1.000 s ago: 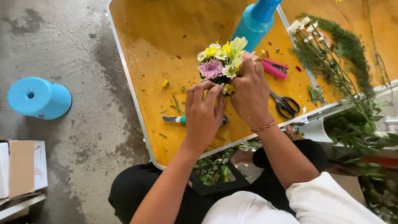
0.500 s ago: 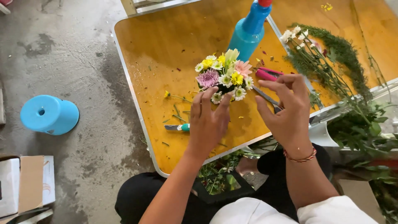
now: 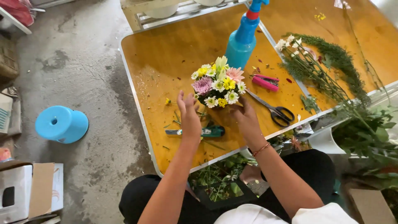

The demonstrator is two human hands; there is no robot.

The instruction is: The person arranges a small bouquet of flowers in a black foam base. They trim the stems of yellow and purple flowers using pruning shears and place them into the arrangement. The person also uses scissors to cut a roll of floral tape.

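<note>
The person sits at an orange counter (image 3: 166,54) with a metal rim, both bare hands raised around a small flower arrangement (image 3: 218,83) of yellow, white, pink and purple blooms that stands near the counter's middle. The left hand (image 3: 189,114) is just left of the arrangement's base, fingers (image 3: 183,99) spread and straight, gripping nothing; whether the fingertips touch the lower leaves cannot be told. The right hand (image 3: 246,118) sits just right of and below the arrangement, fingers loosely open and curved toward its base, also holding nothing. A red cord bracelet (image 3: 261,149) circles the right wrist.

A green-handled cutter (image 3: 203,132) lies on the counter between the 2 wrists. Black-handled scissors (image 3: 273,110) lie to the right of the right hand, and a pink stapler-like tool (image 3: 266,82) rests just beyond them. A blue spray bottle (image 3: 242,41) stands upright behind the arrangement. Loose stems of white flowers and feathery greenery (image 3: 323,70) lie across the counter's right end. Bits of trimmed stem and petals dot the surface near the left hand.

On the concrete floor to the left, a blue plastic stool (image 3: 61,123) lies on its side, with an open cardboard box (image 3: 29,191) below it.
</note>
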